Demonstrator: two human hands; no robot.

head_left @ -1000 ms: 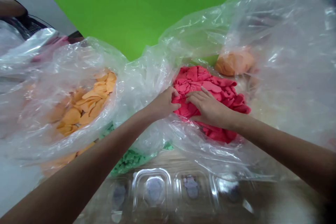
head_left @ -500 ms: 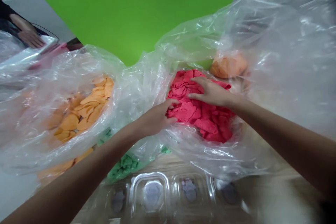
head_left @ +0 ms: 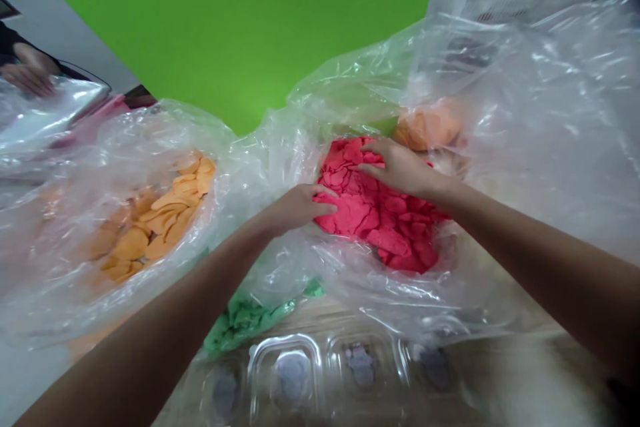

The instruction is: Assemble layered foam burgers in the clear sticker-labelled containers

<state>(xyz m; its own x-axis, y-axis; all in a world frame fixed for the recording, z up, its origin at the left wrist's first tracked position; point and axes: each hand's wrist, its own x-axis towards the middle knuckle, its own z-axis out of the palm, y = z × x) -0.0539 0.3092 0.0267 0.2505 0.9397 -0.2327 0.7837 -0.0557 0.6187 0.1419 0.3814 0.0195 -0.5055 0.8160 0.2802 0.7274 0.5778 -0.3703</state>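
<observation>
Here's the heap of red petal-like pieces point(head_left: 373, 213), lying in the mouth of a clear plastic bag point(head_left: 345, 273), just right of centre; call it the middle of the dial. The right hand point(head_left: 367, 157) has slid from the front of the heap to its back right, about one o'clock, so more of the near pieces now show. Its fingers curve over the pile, thumb spread apart from them, nothing lifted clear. At nine o'clock the left hand point(head_left: 327, 199) is at the heap's edge, finger and thumb a little parted; whether they pinch a piece, I can't tell. The two now stand wider apart, both at the red.

The red pieces look thin, matt and soft, layered flat with ragged edges; the bag is glossy, crumpled film. Out at one o'clock, an orange bundle point(head_left: 430, 130) shows through film. At nine, smooth, rounded orange pieces point(head_left: 170, 213) overlap in another bag. Down at eight, crinkled green pieces point(head_left: 245, 323); at seven, moulded, see-through plastic containers point(head_left: 285, 341) line the wood-grained surface point(head_left: 325, 320). Far off at ten, a co-worker's hand point(head_left: 33, 70) is on a shiny sheet point(head_left: 60, 110).
</observation>
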